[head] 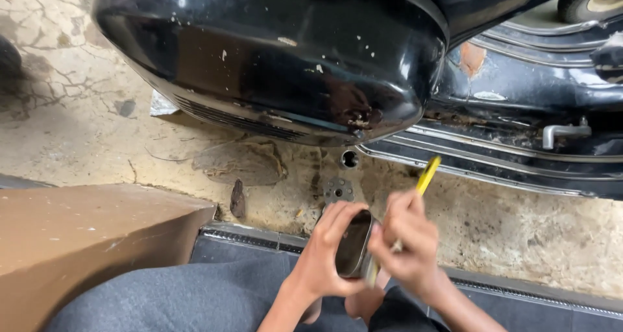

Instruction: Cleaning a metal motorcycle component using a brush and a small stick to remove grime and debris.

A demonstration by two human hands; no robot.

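My left hand (328, 251) grips a small dark rounded metal part (354, 244), held upright low in the view. My right hand (405, 241) presses against that part from the right and holds a thin yellow-handled tool (427, 175), whose handle sticks up and to the right. The tool's tip is hidden between my hands. A small round metal disc with holes (338, 190) lies on the ground just above my hands.
A black scooter's bulging side panel (272, 53) fills the top, with its floorboard rails (506, 157) and a grey lever (563, 132) at right. A short pipe end (349, 158) pokes out below the panel. A brown box (78, 241) stands at left on cracked concrete (58, 92).
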